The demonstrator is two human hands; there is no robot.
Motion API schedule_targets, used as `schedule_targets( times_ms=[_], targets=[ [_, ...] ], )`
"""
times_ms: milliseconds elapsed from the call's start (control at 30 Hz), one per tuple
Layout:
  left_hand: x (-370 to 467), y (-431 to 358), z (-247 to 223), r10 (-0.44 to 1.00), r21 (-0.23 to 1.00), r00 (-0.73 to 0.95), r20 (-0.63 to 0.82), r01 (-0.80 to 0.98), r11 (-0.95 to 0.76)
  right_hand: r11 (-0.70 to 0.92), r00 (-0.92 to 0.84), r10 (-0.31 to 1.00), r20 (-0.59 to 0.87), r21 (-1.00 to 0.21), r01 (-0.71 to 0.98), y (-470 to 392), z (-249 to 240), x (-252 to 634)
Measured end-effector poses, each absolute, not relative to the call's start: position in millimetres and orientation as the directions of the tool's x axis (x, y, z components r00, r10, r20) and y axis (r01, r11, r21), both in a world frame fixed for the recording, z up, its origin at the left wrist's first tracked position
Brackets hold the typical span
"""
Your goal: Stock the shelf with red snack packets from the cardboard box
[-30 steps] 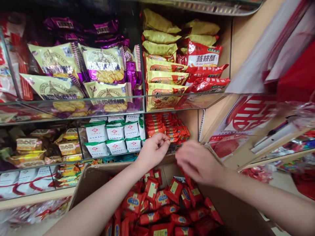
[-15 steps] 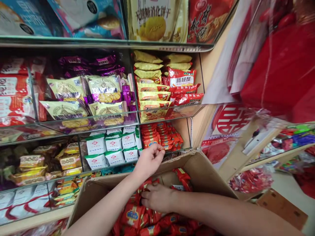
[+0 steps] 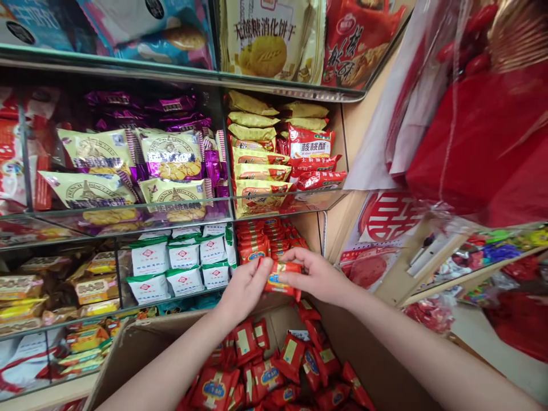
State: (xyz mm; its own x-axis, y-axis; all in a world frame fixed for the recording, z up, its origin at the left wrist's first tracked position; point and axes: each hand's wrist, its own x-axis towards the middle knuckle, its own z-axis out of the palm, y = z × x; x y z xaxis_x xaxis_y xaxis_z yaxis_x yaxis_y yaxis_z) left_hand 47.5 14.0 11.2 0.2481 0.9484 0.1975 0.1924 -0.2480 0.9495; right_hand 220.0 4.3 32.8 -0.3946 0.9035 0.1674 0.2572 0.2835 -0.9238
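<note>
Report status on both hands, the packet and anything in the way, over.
Left hand and right hand both on one red packet. Hands and packet partly hide shelf stack behind. Open carton of similar packets below.

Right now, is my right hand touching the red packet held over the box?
Touching. The head view shows the right hand with its thumb laid across the front of the packet.

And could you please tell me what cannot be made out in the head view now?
All in the head view:
Held packet: partly covered by the left hand and right hand.
Cardboard box: near end cut off by the lower edge.
White-and-green packets: finest print too small.
</note>
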Motion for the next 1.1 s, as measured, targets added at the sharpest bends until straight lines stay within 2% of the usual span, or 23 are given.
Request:
schedule_targets(
  times_ms=[67,133,233,333,467,767,900,1100],
  targets=[
    [51.0,12.1,9.6,0.965,0.929,0.169,0.202,0.280,-0.243,0.225,-0.239,0.952,0.190,-0.965,0.132,13.6,24.2,210.3],
    [53.1,11.7,8.8,0.975,0.926,0.111,0.191,0.310,-0.217,0.192,-0.101,0.978,0.183,-0.977,0.095,19.9,16.7,199.7],
    [53.7,13.2,9.7,0.984,0.928,0.057,0.169,0.327,-0.178,0.216,0.016,0.974,0.224,-0.956,0.199,24.2,10.4,190.0],
    [53.8,14.3,12.2,0.982,0.925,0.014,0.190,0.332,-0.184,0.341,0.085,0.916,0.392,-0.872,0.352,24.0,7.0,188.6],
    [56.0,12.9,14.7,0.969,0.911,0.028,0.245,0.336,-0.240,0.385,0.162,0.867,0.470,-0.841,0.380,21.7,1.3,191.4],
    [60.3,10.9,12.7,0.950,0.895,0.013,0.313,0.330,-0.300,0.394,0.173,0.850,0.498,-0.818,0.419,17.2,-3.0,194.3],
    [61.5,9.5,13.5,0.955,0.923,-0.005,0.298,0.256,-0.287,0.395,0.168,0.871,0.461,-0.862,0.319,13.7,-2.5,193.7],
    [59.8,10.9,15.7,0.993,0.983,-0.057,0.107,0.153,-0.097,0.262,0.062,0.962,0.267,-0.962,0.071,19.2,-0.2,195.8]
  ],
)
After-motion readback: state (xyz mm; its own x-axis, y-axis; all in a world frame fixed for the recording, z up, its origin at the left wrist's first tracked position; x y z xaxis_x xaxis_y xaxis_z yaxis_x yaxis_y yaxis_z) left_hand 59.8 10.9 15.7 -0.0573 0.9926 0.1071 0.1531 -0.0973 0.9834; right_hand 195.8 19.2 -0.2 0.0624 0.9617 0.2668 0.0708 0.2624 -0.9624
